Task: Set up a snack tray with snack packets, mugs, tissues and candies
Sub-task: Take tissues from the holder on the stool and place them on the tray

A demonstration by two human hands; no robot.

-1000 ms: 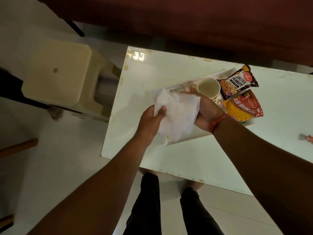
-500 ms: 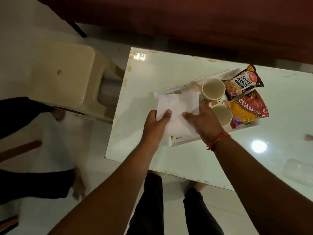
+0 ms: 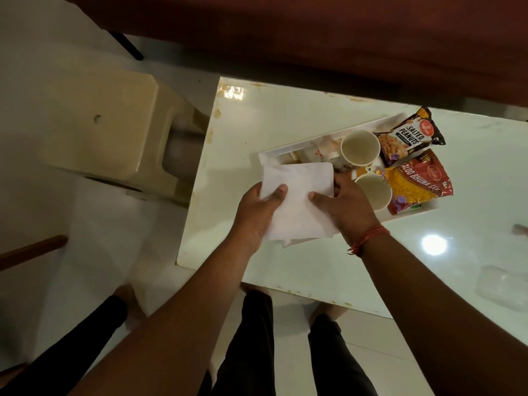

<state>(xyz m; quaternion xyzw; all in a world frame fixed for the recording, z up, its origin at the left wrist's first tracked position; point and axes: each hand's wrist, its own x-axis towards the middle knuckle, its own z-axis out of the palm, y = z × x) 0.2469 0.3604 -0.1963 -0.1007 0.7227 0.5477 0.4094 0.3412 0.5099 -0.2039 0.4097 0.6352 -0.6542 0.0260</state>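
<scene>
The tissue (image 3: 297, 200), a soft white folded square with a slightly crumpled face, sits between both hands over the near-left end of the white tray (image 3: 428, 208). The left hand (image 3: 258, 214) pinches its left edge, thumb lying flat on top and the other fingers tucked beneath, out of sight. The right hand (image 3: 350, 207) grips the right edge the same way, thumb pressed on the paper's top, fingers curled around the far side. Both forearms reach in from the bottom of the view and converge on the tissue, wrists roughly level; a thin red thread bracelet (image 3: 368, 240) circles the right wrist. Just beyond the right hand stand two pale mugs, smooth and round-mouthed: the far mug (image 3: 360, 147) and the near mug (image 3: 374, 191), which is just beside the knuckles. To their right lie two glossy snack packets, the dark salted peanuts packet (image 3: 411, 138) behind and the red-and-yellow aloo bhujia packet (image 3: 420, 181) in front, both on the tray's right end. Small items lie on the tray beyond the tissue, too unclear to name. The tray rests on a shiny white table (image 3: 300, 118) with chipped edges, and a cream plastic stool (image 3: 114, 130) stands on the floor to the left.
</scene>
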